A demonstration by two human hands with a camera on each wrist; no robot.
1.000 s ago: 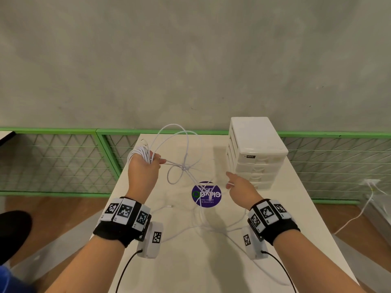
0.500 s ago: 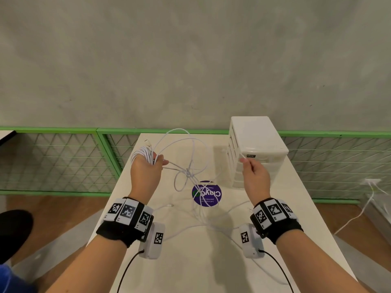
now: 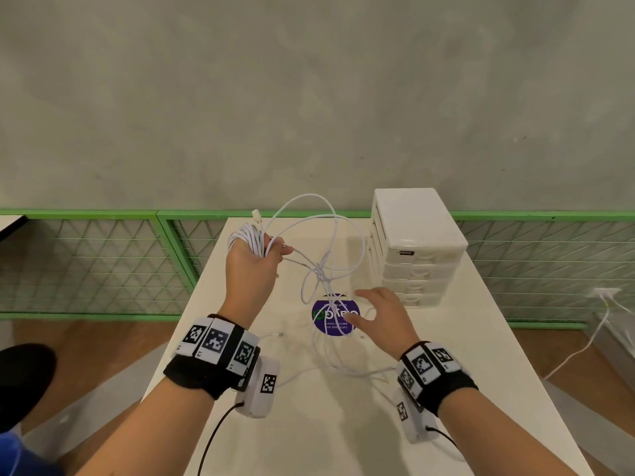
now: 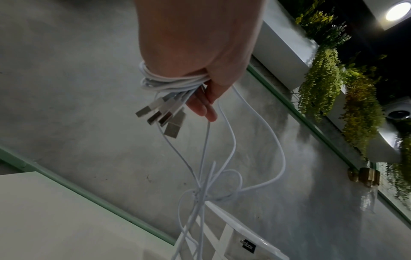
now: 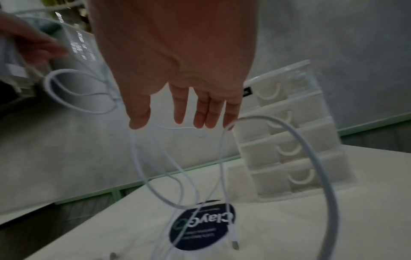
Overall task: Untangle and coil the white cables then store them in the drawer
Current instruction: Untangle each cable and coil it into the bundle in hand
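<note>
My left hand (image 3: 256, 259) is raised above the table's far left and grips a bundle of coiled white cables (image 3: 245, 240). In the left wrist view the coil (image 4: 169, 81) wraps the fingers and several USB plugs (image 4: 162, 114) stick out. Loose strands run from it to a knot (image 3: 321, 273) hanging in mid-air, then down onto the table (image 3: 309, 424). My right hand (image 3: 374, 316) hovers open, fingers spread, over the loose strands (image 5: 177, 176) near the purple sticker. The white drawer unit (image 3: 412, 249) stands at the far right with all drawers closed.
A round purple sticker (image 3: 335, 316) marks the table's middle. Cable ends and a small plug (image 3: 280, 334) lie on the table between my wrists. A green mesh fence (image 3: 103, 266) and a concrete wall stand behind. Another white cable (image 3: 584, 345) trails over the floor at right.
My right hand let go of the strand it held up by the drawer unit and dropped toward the sticker, now open. My left hand kept its coil, almost still.
</note>
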